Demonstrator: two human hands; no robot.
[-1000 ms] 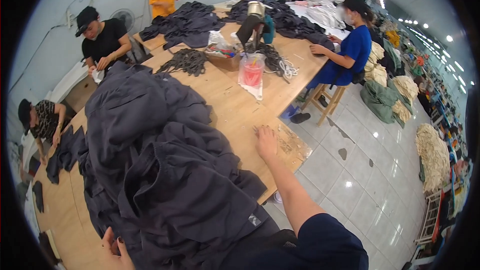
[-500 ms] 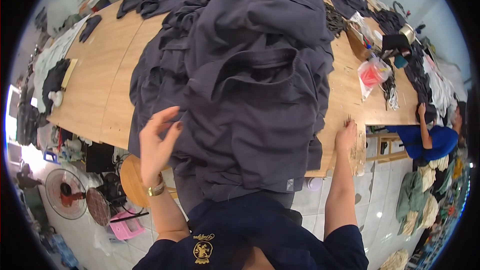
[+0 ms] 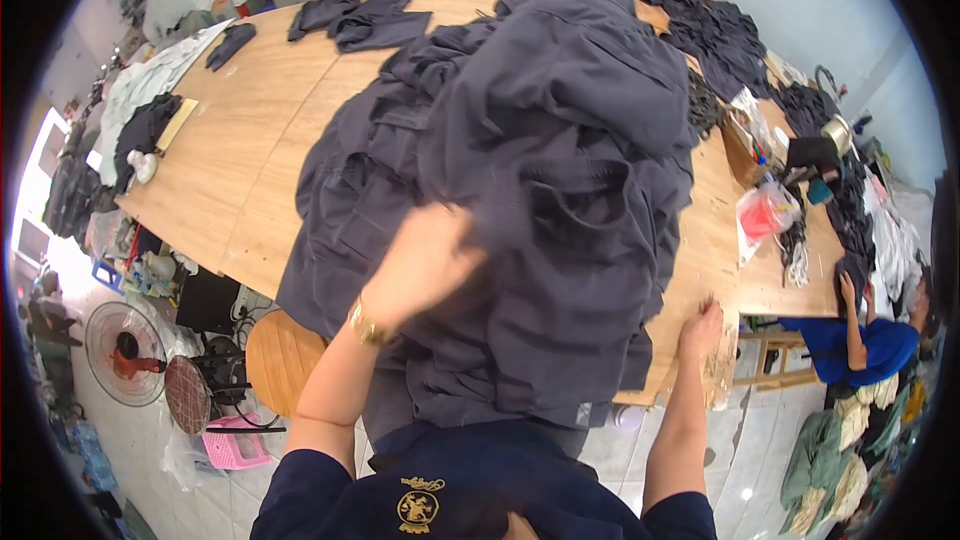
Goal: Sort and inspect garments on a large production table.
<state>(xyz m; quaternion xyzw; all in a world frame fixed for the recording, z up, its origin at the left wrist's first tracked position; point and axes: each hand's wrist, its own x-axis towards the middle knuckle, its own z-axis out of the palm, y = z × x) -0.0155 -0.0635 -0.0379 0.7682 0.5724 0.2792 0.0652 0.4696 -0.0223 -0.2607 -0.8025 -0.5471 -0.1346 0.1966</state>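
A big heap of dark grey garments [image 3: 560, 340] lies before me and hangs over the table's near edge. In the top garment, a wide stitched opening [image 3: 578, 212] gapes to the right of the middle. My left hand [image 3: 428, 258] is closed on the top garment's cloth, left of this opening; its fingertips are smeared by motion and partly hidden. Over at the right, my right hand [image 3: 703, 330] rests on the bare wood beside the heap. Its fingers are closed, with a small dark tip beyond them that I cannot make out.
The wooden table [image 3: 240, 140] spreads to both sides. At right stand a box of supplies [image 3: 742, 145] and a red-and-clear plastic bag [image 3: 768, 210]. Several people work around it, one in blue [image 3: 860, 350]. A round stool [image 3: 283, 362] and a fan [image 3: 125, 355] are at left.
My left hand has moved right from the heap's left side onto the top garment, and the cloth by the opening has shifted. My right hand stays at the table's right. The view has tilted up.
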